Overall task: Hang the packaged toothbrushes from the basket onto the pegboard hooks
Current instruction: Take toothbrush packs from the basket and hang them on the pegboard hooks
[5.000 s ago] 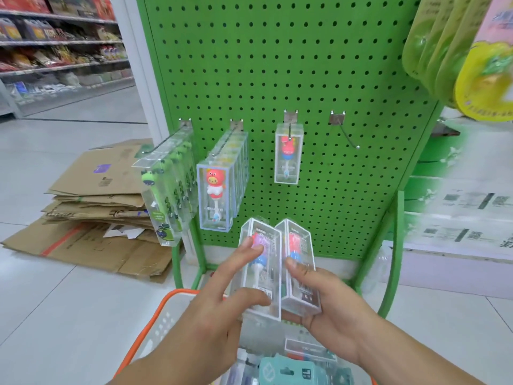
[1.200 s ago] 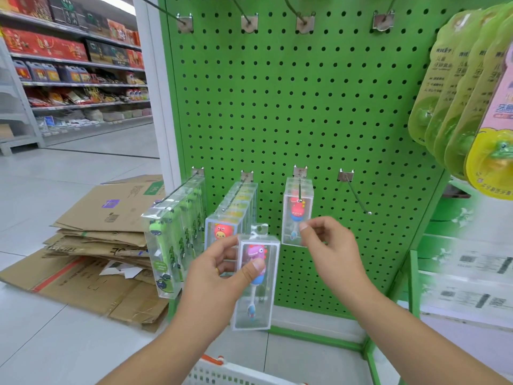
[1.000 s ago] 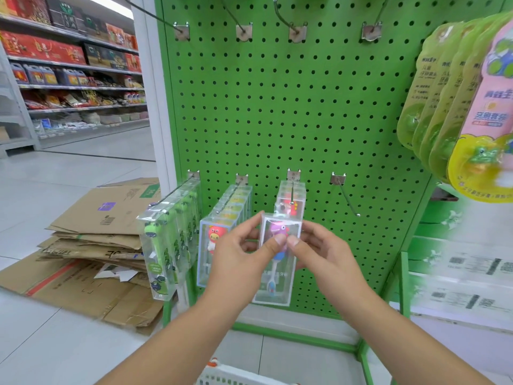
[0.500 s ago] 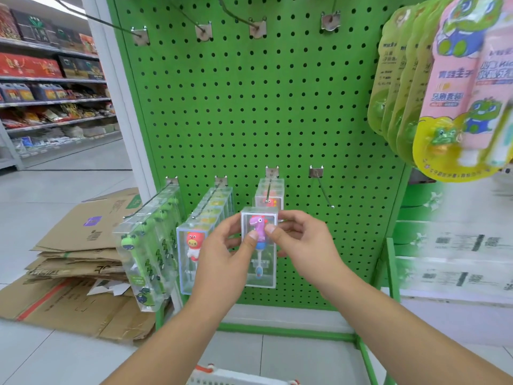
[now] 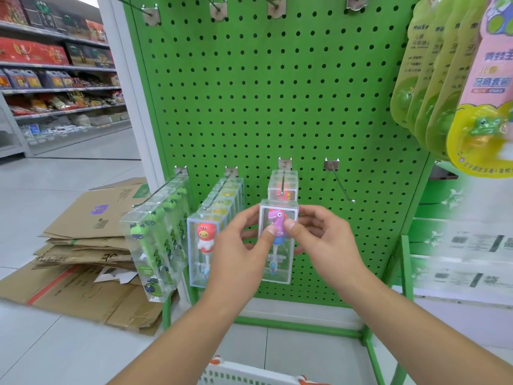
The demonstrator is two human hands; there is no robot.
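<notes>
The green pegboard (image 5: 277,93) fills the space behind and above both hands, standing on a green frame over pale floor tiles. Far off to the left of the left hand run store shelves (image 5: 55,79) stocked with boxes and jugs, and nearer on that side a stack of flattened cardboard (image 5: 83,259) lies on the floor. Up and to the right of the right hand hang yellow-green and pink blister packs (image 5: 455,87) (their print is blurred at the edge of the view). Just left of the left hand, 2 full hooks carry rows of clear boxes: the green frog toothbrushes (image 5: 155,240) farther out, the red pig toothbrushes (image 5: 205,237) touching close beside the knuckles. Directly below the wrists, the white rim of the basket (image 5: 249,375) with orange handle ends peeks in at the bottom edge.

The left hand (image 5: 241,251) and right hand (image 5: 319,240) together hold 1 clear box, the purple dinosaur toothbrush (image 5: 277,240), upright between them: both thumbs press on its front face, fingers curled round the sides and back. Its top sits just under the tip of the third hook (image 5: 283,182), which already carries 1 boxed toothbrush (image 5: 283,187) right above the fingers. Up and to the right of the right hand, the fourth hook (image 5: 340,182) is bare.
</notes>
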